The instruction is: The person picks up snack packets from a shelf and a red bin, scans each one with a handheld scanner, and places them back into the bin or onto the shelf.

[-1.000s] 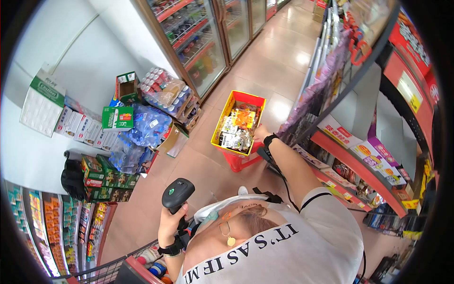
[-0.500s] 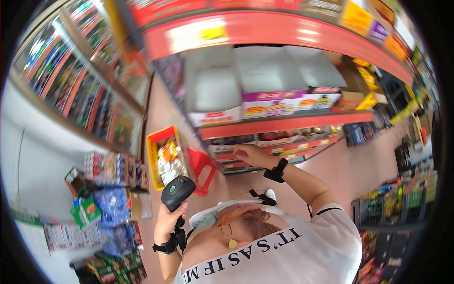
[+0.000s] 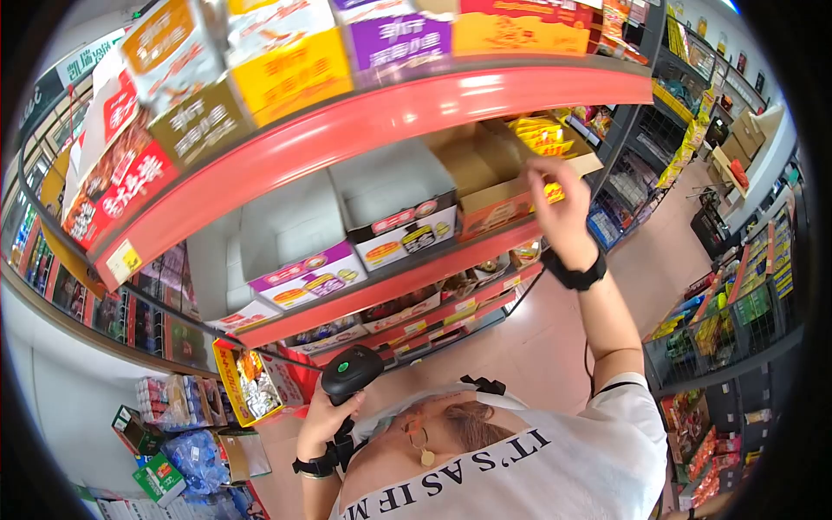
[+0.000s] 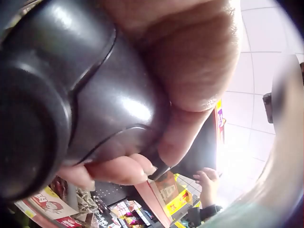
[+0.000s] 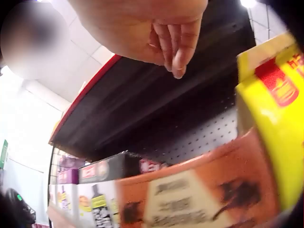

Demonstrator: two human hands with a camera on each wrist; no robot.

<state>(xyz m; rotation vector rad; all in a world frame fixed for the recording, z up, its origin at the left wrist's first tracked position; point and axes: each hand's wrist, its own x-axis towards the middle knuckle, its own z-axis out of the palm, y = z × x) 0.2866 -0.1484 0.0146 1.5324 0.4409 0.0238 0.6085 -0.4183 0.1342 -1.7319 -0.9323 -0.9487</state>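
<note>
Several red shelves (image 3: 373, 121) carry boxed snacks. On the middle shelf sits an open brown carton (image 3: 492, 212). Low by the chest, the black scanner (image 3: 351, 371) is gripped tight in the left hand (image 3: 321, 422). The right hand (image 3: 562, 208) is raised at the carton's front with fingers loosely curled and empty, just beside its yellow packets (image 3: 539, 134)

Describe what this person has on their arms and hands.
The left hand and right hand wear no gloves. A black wristband circles the right wrist; a black strap circles the left. A thin black cable runs from the wristband up the bare forearm. The short sleeve is white with a dark edge, on a white shirt printed with black capital letters.
</note>
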